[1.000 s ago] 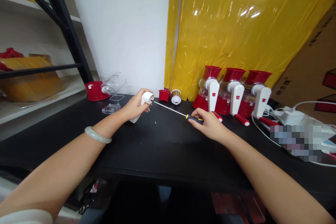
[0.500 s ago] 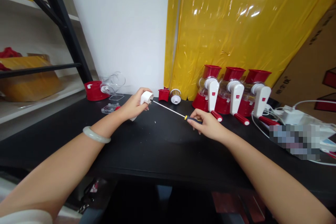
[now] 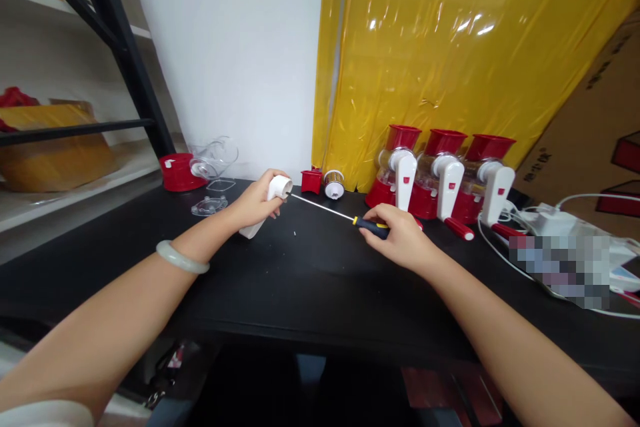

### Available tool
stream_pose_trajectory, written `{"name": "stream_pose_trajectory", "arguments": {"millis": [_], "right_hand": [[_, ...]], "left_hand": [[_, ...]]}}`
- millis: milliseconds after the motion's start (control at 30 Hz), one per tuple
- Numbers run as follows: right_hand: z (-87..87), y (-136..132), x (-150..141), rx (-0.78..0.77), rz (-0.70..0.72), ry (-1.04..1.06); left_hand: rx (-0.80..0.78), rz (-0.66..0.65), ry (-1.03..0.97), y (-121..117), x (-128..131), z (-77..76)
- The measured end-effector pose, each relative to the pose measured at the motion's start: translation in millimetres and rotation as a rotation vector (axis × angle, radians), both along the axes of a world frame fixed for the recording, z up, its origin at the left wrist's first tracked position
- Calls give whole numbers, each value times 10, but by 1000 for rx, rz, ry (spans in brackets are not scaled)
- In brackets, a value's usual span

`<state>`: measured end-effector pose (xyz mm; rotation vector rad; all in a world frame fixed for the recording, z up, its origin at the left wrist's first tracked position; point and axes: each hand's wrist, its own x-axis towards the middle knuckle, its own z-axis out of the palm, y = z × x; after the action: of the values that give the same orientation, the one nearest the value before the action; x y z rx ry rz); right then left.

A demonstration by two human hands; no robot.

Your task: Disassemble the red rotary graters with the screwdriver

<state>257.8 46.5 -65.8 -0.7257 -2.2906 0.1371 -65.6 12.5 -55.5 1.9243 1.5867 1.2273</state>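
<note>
While my left grip (image 3: 256, 201) clamps the white crank piece (image 3: 278, 187) above the table (image 3: 320, 287), toward its far edge, my right grip (image 3: 399, 233) wraps the screwdriver (image 3: 371, 227); now, steady pressure straight along its shaft (image 3: 325, 207) should prevent slipping.

Grips a white crank arm (image 3: 280, 187) in the left hand (image 3: 259, 199) and a dark-handled screwdriver (image 3: 364, 224) in the right hand (image 3: 394, 232), with the tip at the crank arm's rounded open end. Wears a pale bangle (image 3: 183, 258) behind the left hand. Works above a black tabletop (image 3: 320, 293), facing a small red part (image 3: 311, 181), a metal-and-white drum (image 3: 334, 185) and three red-and-white grinders (image 3: 451, 179).
</note>
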Motion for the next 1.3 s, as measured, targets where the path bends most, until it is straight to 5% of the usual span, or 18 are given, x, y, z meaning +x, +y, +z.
{"name": "stream_pose_trajectory", "arguments": {"millis": [200,400,667,933,1300], "right_hand": [[-9,14,10,148,1,47],[2,3,31,212,-151,-49],[50,-29,88,496,-310,-201],[74,-42,114,733,-297,-221],[41,-5,110,511,-172,-148]], "left_hand": [[8,93,-61,-33,89,59],[11,88,-31,-44,97,54],[-25,68,-67,-32,107,30],[-71,80,-46,-39,121,46],[-125,70,-19,-66,136,66]]}}
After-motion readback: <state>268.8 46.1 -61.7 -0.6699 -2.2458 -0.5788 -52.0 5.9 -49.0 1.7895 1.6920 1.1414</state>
